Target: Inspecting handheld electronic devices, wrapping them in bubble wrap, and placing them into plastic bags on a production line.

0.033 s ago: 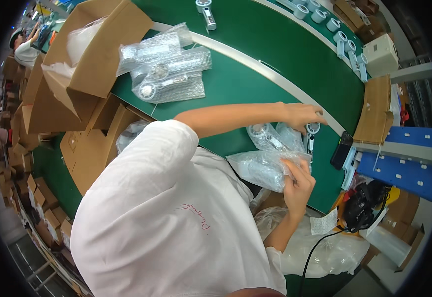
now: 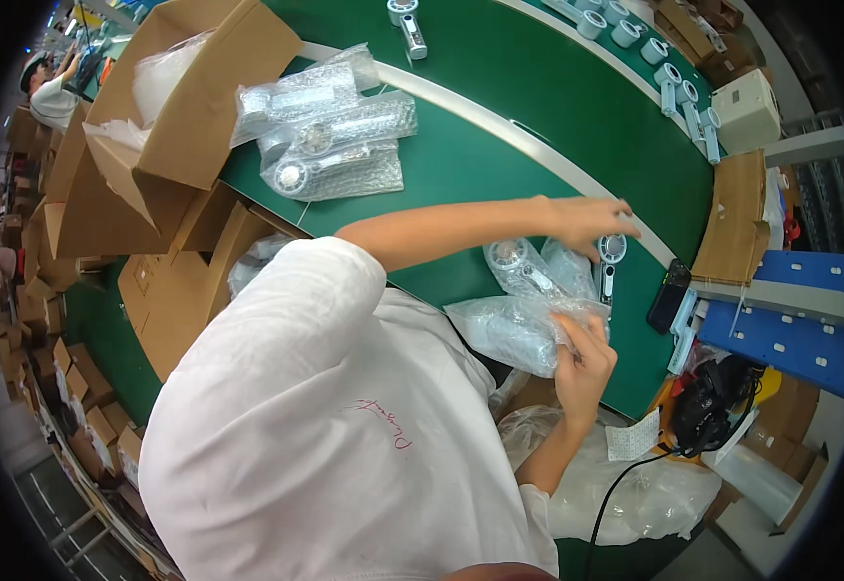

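My right hand (image 2: 585, 363) pinches the edge of a clear bubble-wrap bag (image 2: 509, 334) at the table's near edge. What is inside the bag is hard to make out. My left arm reaches across the table, and my left hand (image 2: 587, 228) hovers with thumb and fingers apart, seemingly holding nothing. Just beside its thumb lies a grey-white handheld device (image 2: 611, 254) with a round head and a slim handle. Between my hands, another round-headed device (image 2: 524, 266) lies in clear wrap, beside a further wrapped bundle (image 2: 567, 266).
Several bubble-wrapped devices (image 2: 330, 131) lie left on the green table (image 2: 461, 184), beside open cardboard boxes (image 2: 199, 116). A black phone-like object (image 2: 669, 293) lies at the right. Several unwrapped devices (image 2: 688, 102) stand at the far right. A bare device (image 2: 410, 34) lies at the far side.
My left hand has shifted very slightly, its fingers a little lower. My right hand keeps its hold on the bag; otherwise only a small shift of the view shows.
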### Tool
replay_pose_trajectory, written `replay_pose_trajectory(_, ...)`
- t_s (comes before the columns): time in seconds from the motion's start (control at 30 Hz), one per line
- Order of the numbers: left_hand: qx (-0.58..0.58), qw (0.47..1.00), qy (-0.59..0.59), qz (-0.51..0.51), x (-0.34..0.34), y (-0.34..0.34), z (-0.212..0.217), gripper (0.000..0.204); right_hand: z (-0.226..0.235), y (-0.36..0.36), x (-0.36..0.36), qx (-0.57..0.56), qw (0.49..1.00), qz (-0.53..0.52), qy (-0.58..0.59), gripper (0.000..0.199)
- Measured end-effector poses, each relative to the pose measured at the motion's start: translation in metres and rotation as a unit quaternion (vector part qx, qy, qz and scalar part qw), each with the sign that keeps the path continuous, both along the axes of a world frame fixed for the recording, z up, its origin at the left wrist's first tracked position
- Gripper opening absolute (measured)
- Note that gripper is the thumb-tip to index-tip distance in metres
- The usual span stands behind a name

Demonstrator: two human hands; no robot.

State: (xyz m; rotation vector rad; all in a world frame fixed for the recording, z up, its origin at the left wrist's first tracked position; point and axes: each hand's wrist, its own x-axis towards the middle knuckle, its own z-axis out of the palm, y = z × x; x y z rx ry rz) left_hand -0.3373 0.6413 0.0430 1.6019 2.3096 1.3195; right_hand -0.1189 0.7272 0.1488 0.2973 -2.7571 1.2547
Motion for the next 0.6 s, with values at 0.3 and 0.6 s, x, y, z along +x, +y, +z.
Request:
replay_pose_trajectory(0.3, -0.196, 0.928, 0.171, 0.268, 0.022, -0.268, 0.069, 0.048, -0.001, 0.001, 0.002, -0.024, 0.999, -0.027, 0.002, 0.043)
replay_pose_trajectory(0.6, 0.099, 0.867, -0.132, 0.471, 0.212, -0.306, 0.017, 0.025, 0.026, -0.045, -0.015, 0.032, 0.995, 0.083, 0.05, 0.044)
